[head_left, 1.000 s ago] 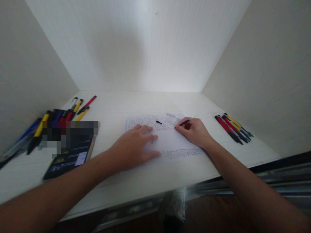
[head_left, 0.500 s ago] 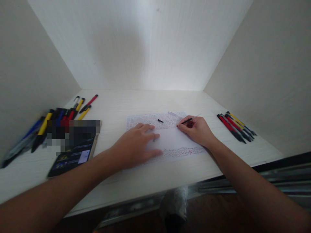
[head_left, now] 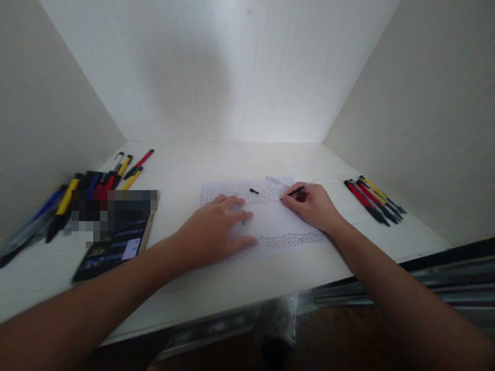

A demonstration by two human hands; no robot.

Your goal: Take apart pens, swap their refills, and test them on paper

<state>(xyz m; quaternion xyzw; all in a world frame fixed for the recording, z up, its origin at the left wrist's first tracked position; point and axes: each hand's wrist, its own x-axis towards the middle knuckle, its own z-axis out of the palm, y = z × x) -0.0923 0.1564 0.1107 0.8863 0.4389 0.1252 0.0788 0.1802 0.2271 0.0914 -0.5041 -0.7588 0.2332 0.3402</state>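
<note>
A sheet of paper (head_left: 270,219) lies on the white desk, with dense handwriting across its far part and a dotted, partly red band of marks along its near edge. My left hand (head_left: 218,229) rests flat on the sheet's left side, fingers spread. In my right hand (head_left: 309,203) a pen (head_left: 296,191) with a black grip and clear barrel is pinched, its tip at the lower edge of the written lines. A small black pen cap (head_left: 254,191) lies on the writing between the hands. Beyond it is a clear, thin strip-like object (head_left: 275,181), partly hidden by my right hand.
Several pens and markers (head_left: 69,196) in yellow, red, blue and black are heaped at the left wall. A phone (head_left: 116,247) with its screen lit lies before them. More red, yellow and clear pens (head_left: 373,201) lie at the right. The desk's front edge (head_left: 216,314) is close.
The whole view shifts slightly as the head moves. My right hand stays at the same written line with the pen, moving barely if at all. My left hand keeps its place.
</note>
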